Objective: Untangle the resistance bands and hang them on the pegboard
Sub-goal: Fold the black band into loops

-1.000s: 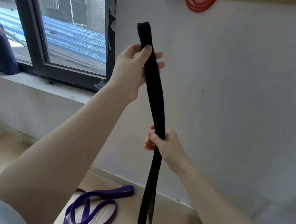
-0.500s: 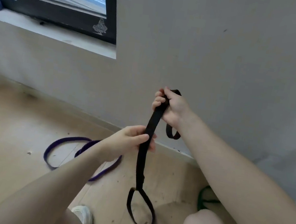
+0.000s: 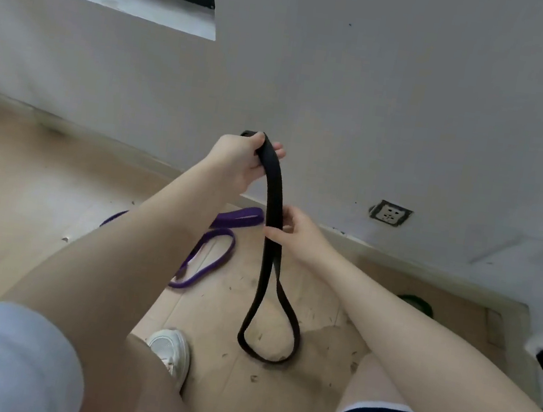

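The black resistance band [image 3: 273, 206] hangs in the middle of the frame, folded over at its top and running down as two flat strands that lie together, then open into a loop [image 3: 270, 323] just above the floor [image 3: 23, 190]. It looks free of knots now, but near the place where the strands part there may be a half twist; I cannot tell for sure.

To do this step well, I think the person should slide the lower hand down along the strands so they lie flat against each other, let any twist fall out through the bottom loop, and only then lift the band toward the pegboard, which is not in view here.

The left hand [image 3: 237, 163], a little above the center, has its grip closed on the folded top of the band, thumb on one side and fingers on the other. The right hand [image 3: 297, 233], lower and slightly to the right, pinches both strands narrowly between thumb and fingers.

On the floor behind the left forearm lies a purple band [image 3: 207, 259], not yet hung. At the right edge a small part of a green band [image 3: 418, 303] shows. A wall socket [image 3: 390, 213] sits to the right.
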The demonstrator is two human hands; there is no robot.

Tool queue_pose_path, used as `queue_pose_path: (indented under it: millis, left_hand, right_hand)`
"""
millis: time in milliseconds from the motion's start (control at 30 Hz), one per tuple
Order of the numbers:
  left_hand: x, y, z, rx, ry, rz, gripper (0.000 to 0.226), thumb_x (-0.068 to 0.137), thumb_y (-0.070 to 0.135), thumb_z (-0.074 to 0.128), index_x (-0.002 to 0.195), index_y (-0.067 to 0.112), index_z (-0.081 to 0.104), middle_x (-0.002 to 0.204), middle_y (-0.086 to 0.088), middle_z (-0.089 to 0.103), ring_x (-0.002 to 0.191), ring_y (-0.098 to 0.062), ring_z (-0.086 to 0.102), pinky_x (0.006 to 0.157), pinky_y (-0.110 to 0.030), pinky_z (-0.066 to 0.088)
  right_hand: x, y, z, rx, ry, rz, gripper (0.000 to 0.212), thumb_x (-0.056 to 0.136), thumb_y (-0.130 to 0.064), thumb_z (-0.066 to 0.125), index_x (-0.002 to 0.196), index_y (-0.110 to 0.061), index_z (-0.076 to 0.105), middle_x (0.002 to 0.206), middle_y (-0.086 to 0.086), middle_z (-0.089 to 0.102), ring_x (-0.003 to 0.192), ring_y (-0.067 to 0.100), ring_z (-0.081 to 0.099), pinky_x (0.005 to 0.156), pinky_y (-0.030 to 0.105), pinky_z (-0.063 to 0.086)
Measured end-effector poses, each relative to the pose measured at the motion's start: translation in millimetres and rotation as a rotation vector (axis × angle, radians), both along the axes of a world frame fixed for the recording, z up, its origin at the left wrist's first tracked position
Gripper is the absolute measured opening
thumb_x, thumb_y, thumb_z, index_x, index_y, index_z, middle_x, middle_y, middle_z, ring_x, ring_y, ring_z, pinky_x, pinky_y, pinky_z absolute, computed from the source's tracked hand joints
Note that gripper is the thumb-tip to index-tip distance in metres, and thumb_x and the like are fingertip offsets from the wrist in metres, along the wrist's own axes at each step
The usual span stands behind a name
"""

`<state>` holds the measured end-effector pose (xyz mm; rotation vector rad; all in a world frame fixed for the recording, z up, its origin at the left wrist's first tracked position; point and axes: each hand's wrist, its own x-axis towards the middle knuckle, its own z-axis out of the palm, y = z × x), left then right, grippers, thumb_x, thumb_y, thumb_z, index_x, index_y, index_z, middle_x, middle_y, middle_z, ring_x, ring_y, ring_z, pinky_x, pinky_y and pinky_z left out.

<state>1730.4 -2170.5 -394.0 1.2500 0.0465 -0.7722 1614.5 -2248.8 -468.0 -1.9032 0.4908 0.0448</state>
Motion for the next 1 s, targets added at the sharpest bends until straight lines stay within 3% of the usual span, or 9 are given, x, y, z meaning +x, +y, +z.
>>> queue_pose_path:
  millis: [133,233,333,433,533,600,733,867,1000]
  left_hand:
    - [18.8,12.0,-8.3,-0.18,0.151,0.2,0.037,0.1,0.026,0.041,0.119,-0.005,0.046,0.115,-0.018,0.064,0.095,-0.024,0.067,0.08,-0.034,0.056]
    - [7.0,24.2,-26.7,0.022,0.033,-0.086,0.057,0.098,0.048,0.032,0.124,0.0,0.049,0.112,-0.013,0.068,0.105,-0.022,0.062,0.1,-0.041,0.041]
    - [-13.0,26.3,-34.8,0.122,-0.036,-0.291,0.052,0.099,0.044,0.035,0.127,0.003,0.051,0.12,-0.014,0.064,0.112,-0.028,0.06,0.105,-0.044,0.039]
    - [-20.3,26.6,-24.9,0.048,-0.078,-0.214,0.04,0.1,0.032,0.04,0.126,0.005,0.053,0.117,-0.015,0.065,0.105,-0.027,0.064,0.098,-0.043,0.048]
    - [-27.6,29.2,-21.3,0.204,-0.465,-0.205,0.027,0.097,0.022,0.049,0.12,0.011,0.058,0.104,-0.008,0.071,0.093,-0.017,0.069,0.088,-0.037,0.055]
    - [-29.9,28.4,-23.2,0.287,-0.651,-0.127,0.021,0.095,0.014,0.051,0.113,0.012,0.062,0.097,-0.006,0.072,0.086,-0.017,0.07,0.083,-0.037,0.057]
    - [-25.5,23.7,-21.4,0.331,-0.742,-0.021,0.013,0.093,0.012,0.055,0.103,0.014,0.063,0.09,-0.004,0.071,0.08,-0.014,0.07,0.073,-0.03,0.059]
    - [-24.3,20.4,-25.9,0.405,-0.811,-0.1,0.01,0.089,0.018,0.061,0.099,0.016,0.061,0.091,0.0,0.068,0.082,-0.01,0.066,0.074,-0.024,0.057]
    - [-19.3,22.3,-32.0,0.408,-0.763,-0.101,0.009,0.088,0.017,0.062,0.096,0.014,0.065,0.09,-0.002,0.07,0.083,-0.01,0.066,0.076,-0.023,0.053]
  right_hand:
    - [12.9,1.1,9.7,-0.059,-0.125,-0.072,0.025,0.093,-0.017,0.055,0.118,-0.015,0.053,0.106,-0.005,0.059,0.103,0.016,0.06,0.075,0.018,0.048]
    - [28.4,-8.0,37.8,0.005,-0.239,-0.005,0.023,0.095,-0.012,0.05,0.117,-0.014,0.055,0.1,-0.003,0.064,0.096,0.013,0.062,0.083,0.026,0.052]
    - [41.4,-10.7,55.8,0.077,-0.192,0.04,0.027,0.098,-0.009,0.042,0.123,-0.008,0.051,0.095,-0.004,0.061,0.089,0.011,0.059,0.087,0.028,0.049]
    - [46.0,-15.0,65.6,0.203,-0.172,-0.043,0.024,0.098,-0.009,0.042,0.12,-0.003,0.051,0.092,0.0,0.061,0.082,0.011,0.059,0.079,0.025,0.049]
    - [45.3,-21.7,70.9,0.234,-0.155,-0.123,0.02,0.096,-0.011,0.048,0.113,-0.003,0.054,0.096,0.008,0.065,0.09,0.017,0.061,0.081,0.028,0.049]
    - [45.3,-22.7,70.0,0.181,-0.142,-0.169,0.024,0.096,-0.014,0.049,0.118,-0.005,0.052,0.105,0.01,0.065,0.091,0.014,0.059,0.073,0.023,0.044]
    - [46.0,-24.4,65.4,0.292,-0.169,-0.247,0.019,0.098,-0.01,0.041,0.115,-0.006,0.049,0.093,0.008,0.062,0.077,0.015,0.055,0.068,0.025,0.043]
    - [41.2,-27.5,54.9,0.34,-0.173,-0.278,0.017,0.097,-0.006,0.044,0.112,-0.007,0.052,0.093,0.007,0.063,0.081,0.018,0.06,0.079,0.032,0.051]
    - [38.8,-27.5,45.2,0.386,-0.225,-0.302,0.018,0.095,-0.005,0.049,0.111,-0.005,0.057,0.094,0.006,0.065,0.079,0.015,0.065,0.07,0.024,0.053]
